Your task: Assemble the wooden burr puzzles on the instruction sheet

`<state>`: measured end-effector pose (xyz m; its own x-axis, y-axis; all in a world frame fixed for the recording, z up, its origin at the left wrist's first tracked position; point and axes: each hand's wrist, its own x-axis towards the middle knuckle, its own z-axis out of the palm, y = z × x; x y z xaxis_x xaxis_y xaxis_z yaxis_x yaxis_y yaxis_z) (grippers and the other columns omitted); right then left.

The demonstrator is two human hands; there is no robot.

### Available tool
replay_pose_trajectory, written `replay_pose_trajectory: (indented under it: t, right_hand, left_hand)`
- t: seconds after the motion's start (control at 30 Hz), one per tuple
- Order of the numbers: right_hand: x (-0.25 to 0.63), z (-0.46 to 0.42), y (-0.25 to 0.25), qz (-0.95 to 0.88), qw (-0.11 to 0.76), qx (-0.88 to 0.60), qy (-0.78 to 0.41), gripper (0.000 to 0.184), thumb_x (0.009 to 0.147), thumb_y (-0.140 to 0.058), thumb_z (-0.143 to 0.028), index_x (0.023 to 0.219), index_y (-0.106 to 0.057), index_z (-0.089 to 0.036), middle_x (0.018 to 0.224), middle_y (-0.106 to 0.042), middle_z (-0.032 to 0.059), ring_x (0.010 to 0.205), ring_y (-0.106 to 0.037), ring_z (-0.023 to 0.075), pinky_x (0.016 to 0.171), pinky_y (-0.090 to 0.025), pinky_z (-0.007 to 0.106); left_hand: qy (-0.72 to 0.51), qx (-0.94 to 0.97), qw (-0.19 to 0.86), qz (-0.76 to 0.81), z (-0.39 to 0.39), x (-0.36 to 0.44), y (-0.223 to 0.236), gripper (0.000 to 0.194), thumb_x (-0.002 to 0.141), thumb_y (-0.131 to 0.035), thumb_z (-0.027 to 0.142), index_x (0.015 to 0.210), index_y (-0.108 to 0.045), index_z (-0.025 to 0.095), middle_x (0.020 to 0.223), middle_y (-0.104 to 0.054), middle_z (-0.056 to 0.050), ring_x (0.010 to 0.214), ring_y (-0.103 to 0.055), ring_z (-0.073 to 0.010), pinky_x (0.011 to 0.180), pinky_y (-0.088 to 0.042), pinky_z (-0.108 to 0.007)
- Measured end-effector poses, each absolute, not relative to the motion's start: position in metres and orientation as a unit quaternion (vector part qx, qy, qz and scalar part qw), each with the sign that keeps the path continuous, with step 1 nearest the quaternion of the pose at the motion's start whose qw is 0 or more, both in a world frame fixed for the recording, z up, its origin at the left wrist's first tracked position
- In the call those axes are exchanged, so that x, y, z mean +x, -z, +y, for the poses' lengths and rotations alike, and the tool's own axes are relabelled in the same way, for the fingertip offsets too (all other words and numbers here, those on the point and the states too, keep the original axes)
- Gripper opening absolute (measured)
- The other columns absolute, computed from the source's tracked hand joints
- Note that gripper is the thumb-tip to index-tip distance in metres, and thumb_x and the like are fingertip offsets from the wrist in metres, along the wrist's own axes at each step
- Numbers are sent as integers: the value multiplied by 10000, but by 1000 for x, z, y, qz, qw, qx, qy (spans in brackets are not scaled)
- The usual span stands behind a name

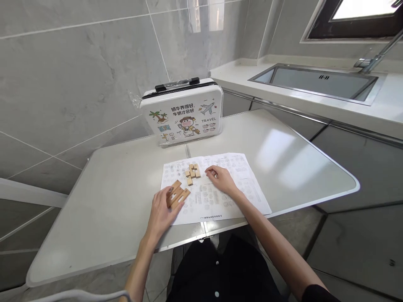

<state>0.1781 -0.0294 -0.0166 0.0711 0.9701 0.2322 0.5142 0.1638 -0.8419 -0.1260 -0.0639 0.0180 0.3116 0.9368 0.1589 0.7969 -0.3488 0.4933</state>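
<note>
My left hand (163, 211) is closed around flat, notched wooden puzzle pieces (178, 195) at the left edge of a printed sheet (233, 207). Its thumb lies along their near side, and the fingers cover their left end. Just beyond them, a cluster of lighter wooden puzzle pieces (192, 172) with block-like ends rests on the paper. My right hand (221, 179) lies on the sheet to the right of that cluster, apart from it. Its fingers are curled in toward the thumb, and no object shows in them. Small diagrams and text cover the sheet.
A white folding table (126, 180) carries the sheet. At its back, against the tiled wall, stands a white cartoon-printed case (185, 113) in clear plastic wrap. A counter with a sink (317, 82) and tap (371, 63) is on the right.
</note>
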Motion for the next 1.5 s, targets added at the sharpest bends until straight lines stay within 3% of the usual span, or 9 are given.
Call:
replay_pose_trajectory:
  t: [0.17, 0.3, 0.5, 0.7, 0.87, 1.03, 1.13, 1.33, 1.5]
  right_hand:
    - [175, -48, 6, -652, 415, -582, -253, 186, 1031, -529, -256, 1065, -710, -231, 974, -786, 51, 798, -699, 215, 701, -532, 348]
    - [151, -85, -7, -715, 382, -525, -262, 180, 1039, -564, -221, 1156, -699, -240, 1045, -778, 58, 830, -719, 219, 723, -576, 367]
    - [104, -121, -16, -838, 304, -415, -184, 278, 1012, -650, -134, 1276, -636, -219, 1277, -699, 131, 1188, -637, 332, 962, -582, 495]
    - [95, -117, -13, -854, 248, -433, -148, 195, 986, -766, -244, 1141, -654, -205, 1137, -683, 126, 1058, -609, 337, 893, -576, 502]
    - [102, -122, -20, -850, 232, -439, -176, 137, 986, -754, -182, 937, -633, -223, 988, -692, 84, 940, -629, 286, 800, -548, 409]
    - [108, -145, -30, -717, 275, -560, -310, 101, 1114, -534, -255, 1043, -605, -240, 826, -700, 13, 655, -611, 199, 634, -457, 315]
    - [107, -162, -34, -590, 372, -579, -422, 197, 1144, -444, -370, 1107, -588, -240, 870, -707, 17, 623, -602, 174, 607, -468, 294]
    - [93, -186, -46, -503, 456, -573, -459, 349, 1151, -407, -441, 1374, -578, -236, 858, -667, 16, 664, -570, 175, 626, -500, 284]
    - [86, -200, -47, -518, 473, -588, -402, 416, 1152, -395, -379, 1508, -551, -231, 1061, -760, 84, 718, -643, 183, 674, -576, 300]
  left_hand:
    - [-226, 793, 200, 529, -100, -141, -20, 616, 993, -690, 513, 1534, -459, 331, 1532, -586, -113, 1397, -575, -352, 1156, -504, -571]
    - [-262, 763, 165, 568, -99, -150, -15, 400, 1041, -589, 524, 1362, -592, 284, 1331, -693, -112, 1278, -636, -346, 1093, -530, -551]
    - [-277, 753, 135, 582, -83, -147, -7, 351, 1022, -617, 526, 1259, -643, 270, 1086, -712, -69, 1080, -655, -314, 1005, -497, -501]
    - [-256, 762, 134, 579, -84, -143, -3, 253, 1035, -600, 491, 1006, -696, 259, 974, -735, -57, 1003, -630, -309, 954, -443, -492]
    - [-315, 730, 167, 582, -94, -145, -16, 273, 1065, -541, 474, 955, -659, 254, 943, -733, -49, 959, -641, -280, 927, -470, -442]
    - [-375, 616, 396, 568, -121, -135, -37, 275, 1096, -490, 498, 1045, -581, 244, 693, -655, 41, 650, -611, -176, 740, -503, -320]
    - [-391, 566, 485, 539, -138, -120, -44, 321, 1088, -491, 541, 1076, -562, 229, 679, -647, 42, 588, -579, -155, 638, -485, -288]
    - [-369, 547, 555, 506, -162, -94, -46, 326, 1079, -525, 546, 1041, -574, 227, 684, -660, 26, 566, -567, -145, 597, -477, -274]
    - [-368, 538, 553, 519, -173, -84, -47, 325, 1091, -511, 545, 1010, -540, 231, 714, -685, 29, 525, -553, -125, 565, -461, -260]
